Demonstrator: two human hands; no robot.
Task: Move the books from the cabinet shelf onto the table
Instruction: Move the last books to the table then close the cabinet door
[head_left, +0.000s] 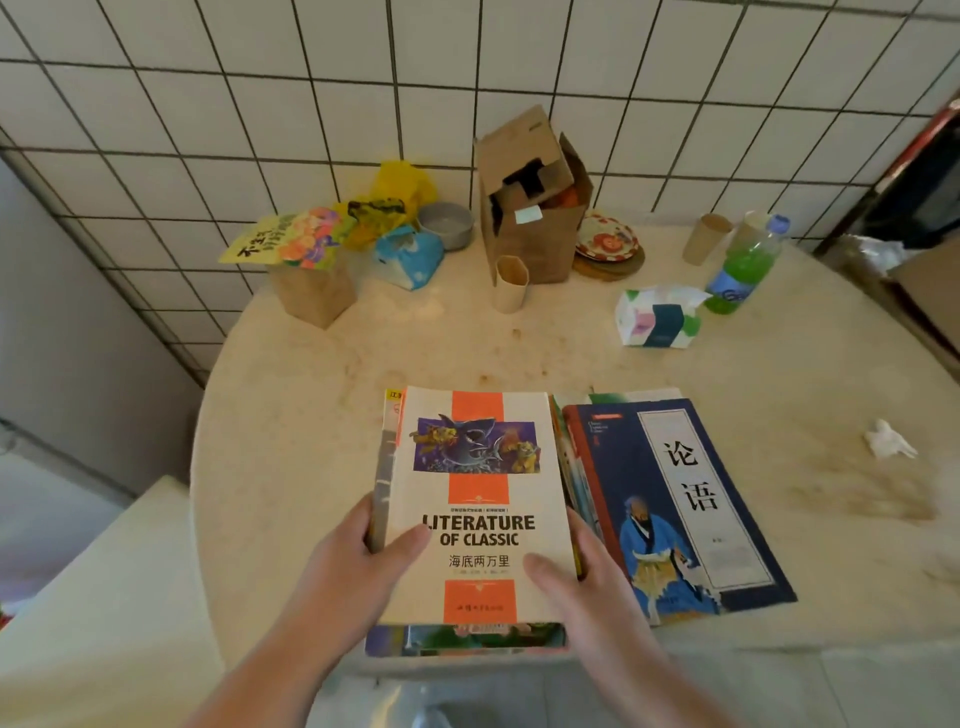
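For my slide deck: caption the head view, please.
Both hands set a book stack on the table.

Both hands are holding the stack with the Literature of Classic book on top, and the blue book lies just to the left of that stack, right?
Not quite. The head view shows the blue book lying to the right of the stack, not the left. The left hand and right hand do hold it.

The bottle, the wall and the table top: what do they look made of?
Bottle: clear plastic, probably; green liquid shows through. Wall: glossy white tiles, likely ceramic, with dark grout lines. Table: cream, speckled and faintly shiny, perhaps stone or a laminate.
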